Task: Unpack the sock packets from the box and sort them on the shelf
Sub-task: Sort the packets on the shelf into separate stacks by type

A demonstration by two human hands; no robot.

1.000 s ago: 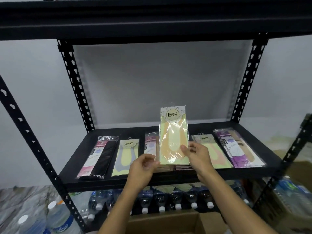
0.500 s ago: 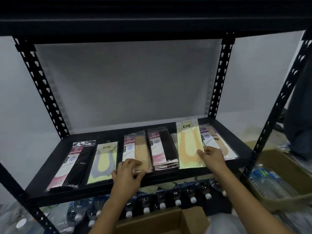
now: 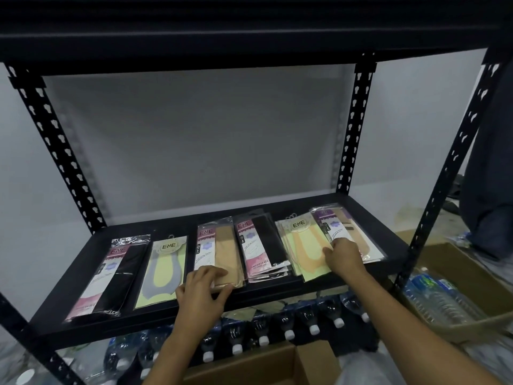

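Observation:
Sock packets lie in a row on the black shelf (image 3: 172,229). From the left: a black-sock packet (image 3: 111,276), a grey-and-yellow packet (image 3: 163,270), a beige packet (image 3: 219,251), a stack of black-sock packets (image 3: 262,245), a pile of yellow-and-orange packets (image 3: 302,245) and a purple-labelled packet (image 3: 347,232). My left hand (image 3: 201,294) rests at the near end of the beige packet, fingers curled on its edge. My right hand (image 3: 345,258) presses flat on the near part of the yellow-and-orange pile. The cardboard box (image 3: 266,365) sits below, its inside hidden.
Water bottles (image 3: 263,329) lie on the level under the shelf. Another open carton with bottles (image 3: 444,295) stands at the right on the floor. Black perforated uprights (image 3: 352,129) frame the shelf, and a dark upper shelf (image 3: 249,26) hangs overhead. A person's dark clothing (image 3: 488,176) shows at far right.
A second ago my right hand held the yellow-and-orange packet upright; it now lies on the pile at the right. My view has shifted right. The left hand moved onto the beige packet.

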